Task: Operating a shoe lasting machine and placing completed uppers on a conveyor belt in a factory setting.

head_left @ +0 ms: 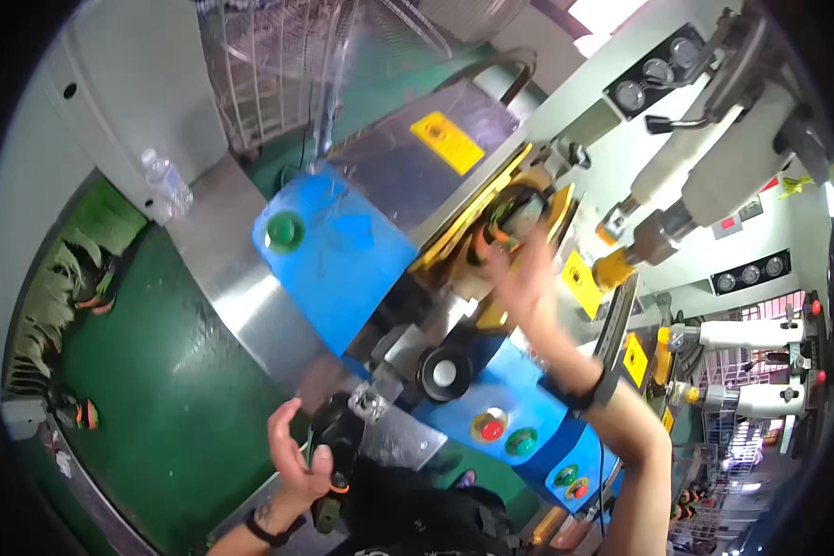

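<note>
At the lower middle my left hand (292, 454) grips a black shoe (335, 431), its thumb against the side and its fingers curled along the far left edge. My right hand (524, 278) reaches over the machine toward a black shoe with orange and green trim (514, 211), seated between yellow machine parts (468, 218). That hand is smeared by motion; whether its fingers touch the shoe cannot be made out. Between my hands sits a round black knob (444, 372) with a pale centre.
Blue machine housings carry a green button (284, 232) and a red button (492, 430). White press arms with yellow tips (613, 269) hang at the right. A plastic bottle (167, 183) stands on the metal ledge (215, 246). Several shoes (88, 278) line the left rack; a wire cart (259, 83) stands behind.
</note>
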Motion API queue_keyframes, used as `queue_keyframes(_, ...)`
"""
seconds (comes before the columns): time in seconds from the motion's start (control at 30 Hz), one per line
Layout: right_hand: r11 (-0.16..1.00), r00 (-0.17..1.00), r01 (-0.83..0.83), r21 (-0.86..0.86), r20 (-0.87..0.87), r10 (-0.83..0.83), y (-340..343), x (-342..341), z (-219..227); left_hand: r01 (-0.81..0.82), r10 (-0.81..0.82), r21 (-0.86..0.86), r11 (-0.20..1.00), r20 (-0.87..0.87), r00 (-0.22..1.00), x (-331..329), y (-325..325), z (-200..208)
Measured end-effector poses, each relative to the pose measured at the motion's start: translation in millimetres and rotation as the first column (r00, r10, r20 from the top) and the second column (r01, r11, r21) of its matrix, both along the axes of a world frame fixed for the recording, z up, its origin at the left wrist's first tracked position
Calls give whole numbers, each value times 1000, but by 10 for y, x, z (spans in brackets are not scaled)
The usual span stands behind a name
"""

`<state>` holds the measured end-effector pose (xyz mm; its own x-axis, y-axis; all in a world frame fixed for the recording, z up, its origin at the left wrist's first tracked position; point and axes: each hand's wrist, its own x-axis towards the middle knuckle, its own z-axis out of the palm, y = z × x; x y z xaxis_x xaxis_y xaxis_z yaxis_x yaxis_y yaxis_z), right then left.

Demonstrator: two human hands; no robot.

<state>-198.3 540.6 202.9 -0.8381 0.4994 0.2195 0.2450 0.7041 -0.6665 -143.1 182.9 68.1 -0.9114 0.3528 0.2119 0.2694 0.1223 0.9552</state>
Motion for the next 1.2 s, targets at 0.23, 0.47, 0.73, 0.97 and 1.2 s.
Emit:
queue_keyframes(0.23, 885, 906, -421, 197, 49, 420, -1032, 127, -213, 114, -140, -82, 990, -469, 872, -456, 941, -227)
queue_keyframes(0.47, 902, 903, -427, 72, 84, 421, -958, 45, -488, -31, 36, 18, 999, -525, 850, -485, 1227, -329)
queue_keyframes(0.73, 944, 932, -326, 53, -151, 330, -943, 290, -159, 12, -28, -34, 999, -531, 847, -481, 1027, 3)
queue_keyframes(0.97, 938, 971, 184, 295, -202, -127, -982, 2228, -84, 110, -110, -298, 948, 15, 994, 11, 84, 188)
queue_keyframes(1.2, 975, 951, -29, 222, 305, -41, -1159, 2820, -90, 449, -216, -383, 807, 517, 828, 1111, -817, -119)
